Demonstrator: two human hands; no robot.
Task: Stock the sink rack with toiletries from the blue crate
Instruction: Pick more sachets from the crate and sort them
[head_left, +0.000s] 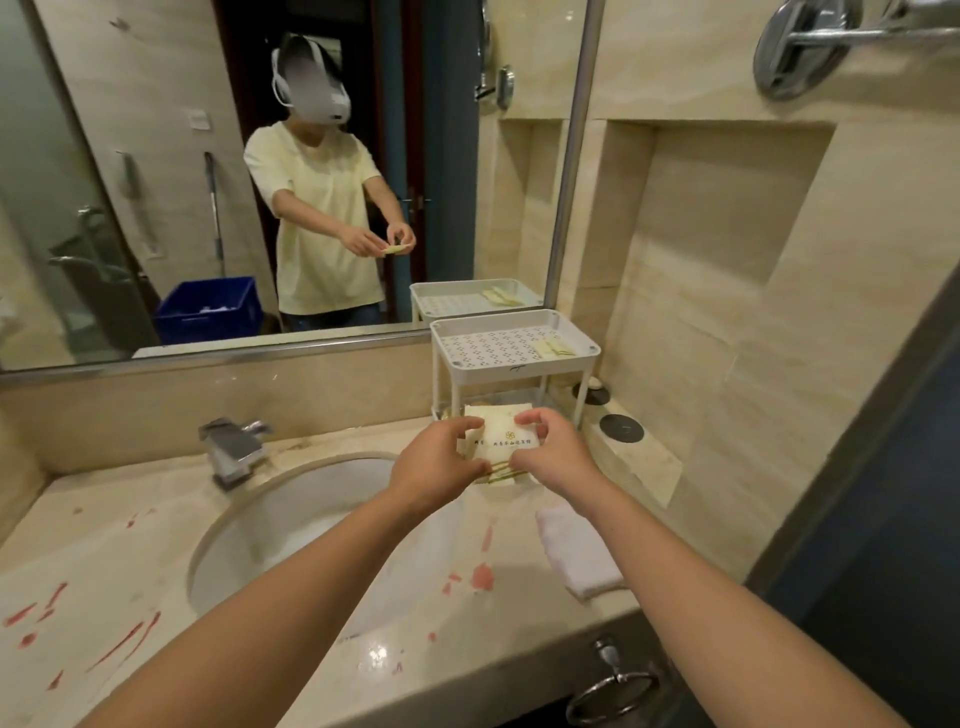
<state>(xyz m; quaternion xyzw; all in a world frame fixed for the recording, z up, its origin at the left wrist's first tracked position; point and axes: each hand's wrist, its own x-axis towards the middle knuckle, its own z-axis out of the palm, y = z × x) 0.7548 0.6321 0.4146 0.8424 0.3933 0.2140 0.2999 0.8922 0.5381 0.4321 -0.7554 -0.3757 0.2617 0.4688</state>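
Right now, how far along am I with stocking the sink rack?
Early on. Done: a few packets lie at the right end of the rack's top shelf. In hand: the left hand and right hand pinch a stack of packets in front of the lower shelf. Left: most of the top shelf is bare, and the blue crate, seen in the mirror, holds something white.

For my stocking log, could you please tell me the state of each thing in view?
Rack: upright, packets on top shelf.
Packet stack: held in front of rack.
Left hand: grips packet stack.
Right hand: grips packet stack.
Towel: folded on counter.
Faucet: no water running.
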